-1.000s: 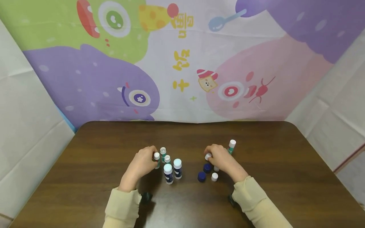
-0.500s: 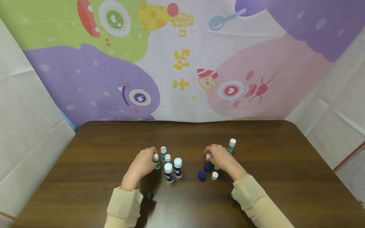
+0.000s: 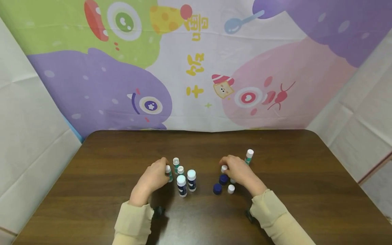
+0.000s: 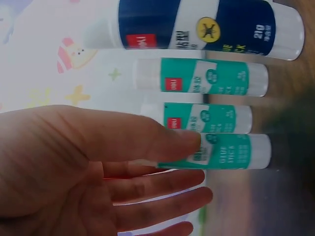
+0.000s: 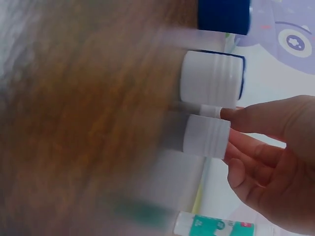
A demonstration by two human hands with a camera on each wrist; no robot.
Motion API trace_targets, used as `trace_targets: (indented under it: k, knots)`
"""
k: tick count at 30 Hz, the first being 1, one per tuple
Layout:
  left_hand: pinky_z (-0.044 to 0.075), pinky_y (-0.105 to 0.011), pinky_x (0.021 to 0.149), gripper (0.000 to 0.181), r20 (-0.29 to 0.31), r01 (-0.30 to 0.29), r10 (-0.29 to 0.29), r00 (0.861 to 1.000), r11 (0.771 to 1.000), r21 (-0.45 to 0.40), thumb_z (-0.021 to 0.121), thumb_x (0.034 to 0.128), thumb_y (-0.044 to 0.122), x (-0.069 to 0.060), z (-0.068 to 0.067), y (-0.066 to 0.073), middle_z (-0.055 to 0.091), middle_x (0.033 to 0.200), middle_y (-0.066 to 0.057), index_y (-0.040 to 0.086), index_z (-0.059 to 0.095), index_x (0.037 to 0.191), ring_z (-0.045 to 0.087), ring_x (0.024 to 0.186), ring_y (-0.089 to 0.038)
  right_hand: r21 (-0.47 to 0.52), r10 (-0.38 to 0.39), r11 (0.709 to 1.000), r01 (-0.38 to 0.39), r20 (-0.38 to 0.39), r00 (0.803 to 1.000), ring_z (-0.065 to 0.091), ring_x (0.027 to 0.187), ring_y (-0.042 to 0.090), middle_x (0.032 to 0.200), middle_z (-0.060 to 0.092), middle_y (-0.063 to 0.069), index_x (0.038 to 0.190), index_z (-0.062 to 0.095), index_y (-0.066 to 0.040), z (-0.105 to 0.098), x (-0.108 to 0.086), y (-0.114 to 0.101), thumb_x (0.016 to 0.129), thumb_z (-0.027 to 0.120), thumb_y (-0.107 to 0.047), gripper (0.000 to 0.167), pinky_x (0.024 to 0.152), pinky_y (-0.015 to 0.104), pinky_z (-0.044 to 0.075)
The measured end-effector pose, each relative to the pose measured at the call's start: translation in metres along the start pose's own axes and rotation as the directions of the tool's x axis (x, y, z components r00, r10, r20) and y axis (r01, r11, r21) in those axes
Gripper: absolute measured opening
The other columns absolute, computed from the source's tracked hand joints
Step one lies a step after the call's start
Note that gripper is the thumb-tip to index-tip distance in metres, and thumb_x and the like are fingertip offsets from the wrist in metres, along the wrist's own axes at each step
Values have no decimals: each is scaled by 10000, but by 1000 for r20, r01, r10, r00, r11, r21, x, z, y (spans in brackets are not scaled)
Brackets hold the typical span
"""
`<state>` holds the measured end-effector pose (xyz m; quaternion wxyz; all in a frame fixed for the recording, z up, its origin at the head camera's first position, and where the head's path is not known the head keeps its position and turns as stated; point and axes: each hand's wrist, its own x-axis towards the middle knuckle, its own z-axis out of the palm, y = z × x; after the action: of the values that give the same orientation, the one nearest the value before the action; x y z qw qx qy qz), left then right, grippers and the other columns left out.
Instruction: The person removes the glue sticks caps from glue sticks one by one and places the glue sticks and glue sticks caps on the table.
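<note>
On the left of the table, my left hand (image 3: 151,177) pinches a small green glue stick (image 4: 231,151) with a white base, which stands upright. Two more green glue sticks (image 4: 209,77) stand uncapped beside it. Closer to the middle are two larger navy glue sticks (image 3: 182,187) with pale tops. On the right, my right hand (image 3: 240,172) holds a small white cap (image 3: 224,168) between thumb and fingers. In the right wrist view that cap (image 5: 210,111) is partly hidden behind two nearer white caps (image 5: 206,136).
Two navy caps (image 3: 217,189) and a white cap (image 3: 231,189) lie in front of my right hand; another white cap is half covered by the wrist. A capped green glue stick (image 3: 249,156) stands behind the right hand. A printed cloth (image 3: 196,115) hangs beyond the table (image 3: 275,143).
The glue stick at my left hand tilts slightly and comes back nearly upright. The right hand stays almost still with the white cap.
</note>
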<state>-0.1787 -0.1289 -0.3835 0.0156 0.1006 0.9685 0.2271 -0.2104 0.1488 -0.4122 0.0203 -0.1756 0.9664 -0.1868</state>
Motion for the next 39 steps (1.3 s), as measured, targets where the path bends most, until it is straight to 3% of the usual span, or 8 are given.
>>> trace_targets:
  k: [4,9,14,19,24,30,39]
  knots:
    - [458,-452,728,276,-19,-23,24,1000,999,37,649,703,10,-3,-6,5,570,888,-126,-4,529,952,571,818,-283,-5,-10,1000,10,-32,999,606,901,219,975,628,54,1004,645,-92,-8,-3,-1,792,648,-32,221,747,369,492]
    - [445,-467,717,309,-100,-55,65,993,994,95,605,696,-17,-8,-12,13,581,909,-143,-19,539,998,586,820,-320,-27,-122,992,120,-127,984,603,917,213,968,633,51,1014,643,-72,-25,-5,-1,774,645,-13,247,777,370,487]
    - [426,-475,763,267,-235,-79,111,966,986,144,588,750,34,-10,-16,23,597,901,-127,-5,551,1011,591,841,-321,-116,-163,983,141,-215,963,584,954,251,970,636,43,1012,647,-86,-42,-6,5,769,677,-65,245,826,413,453]
    - [412,-480,840,272,-311,-109,139,940,988,113,629,809,136,-9,-18,32,596,900,-98,12,561,1042,588,846,-269,-153,-94,986,60,-224,970,564,987,304,1024,632,82,1047,633,-79,-51,-9,14,771,685,-98,282,841,458,426]
    - [380,-461,921,258,-312,-179,200,929,979,96,614,832,156,-5,-17,42,605,1000,-88,40,576,1059,589,951,-267,-108,-2,994,-22,-213,977,529,1025,333,1107,593,132,1079,622,-67,-52,-11,24,774,690,-107,315,825,468,438]
    - [367,-424,946,256,-265,-287,307,914,951,113,593,844,160,4,-14,50,603,1042,-73,53,580,1076,573,970,-223,-50,76,995,-89,-212,974,511,1039,366,1146,555,184,1090,610,-35,-51,-12,31,758,696,-92,348,809,480,455]
    - [365,-410,946,239,-207,-337,352,913,936,106,564,843,133,8,-5,57,602,1053,-61,61,590,1069,564,1021,-213,-25,95,994,-103,-218,971,557,888,306,1016,587,173,1047,615,-4,-44,-14,38,737,630,29,311,748,446,459]
